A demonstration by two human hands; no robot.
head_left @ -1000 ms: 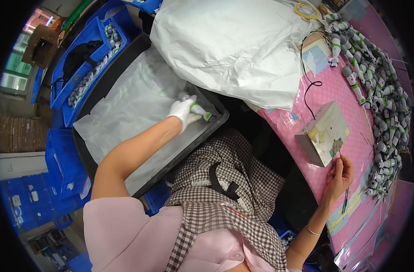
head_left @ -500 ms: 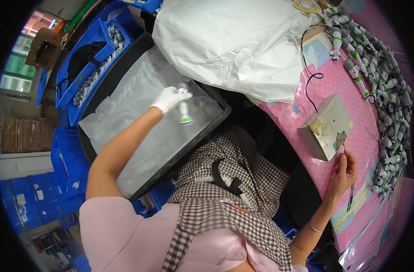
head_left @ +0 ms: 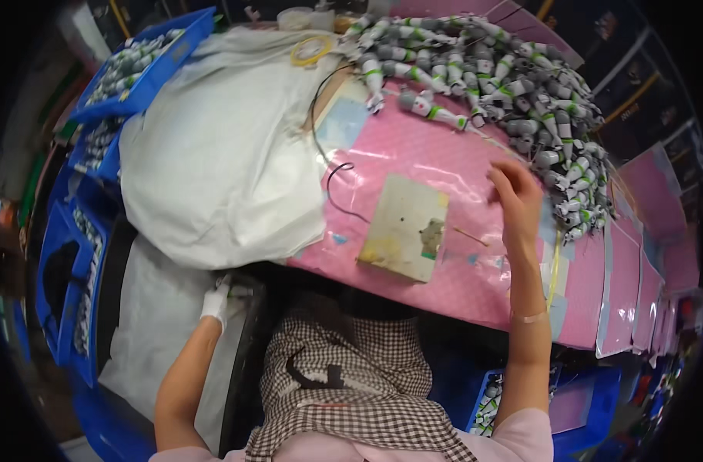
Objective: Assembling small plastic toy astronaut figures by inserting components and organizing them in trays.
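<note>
My left hand (head_left: 215,302), in a white glove, is low over the grey-lined black bin (head_left: 155,308), by its near right edge. Its blurred fingers seem closed around a small white-and-green toy figure (head_left: 242,292), partly hidden. My bare right hand (head_left: 515,196) hovers above the pink-covered table (head_left: 459,289), fingers loosely bent and apart, holding nothing. Left of it a thin stick (head_left: 471,236) lies beside a pale box (head_left: 404,231) with a dark patch on top. Beyond the hand, grey, white and green toy figures (head_left: 505,77) are heaped; one figure (head_left: 432,110) lies at the near side of the heap.
White sheeting (head_left: 220,154) covers the table's left part. A black cord (head_left: 328,181) runs to the box. Blue crates (head_left: 147,77) of figures stand at the left, and another blue crate (head_left: 590,408) is low at the right. A yellow ring (head_left: 311,51) lies at the back.
The view has swung right. My left hand has moved to the bin's near right edge with the figure. My right hand has let go of the stick and moved toward the heap.
</note>
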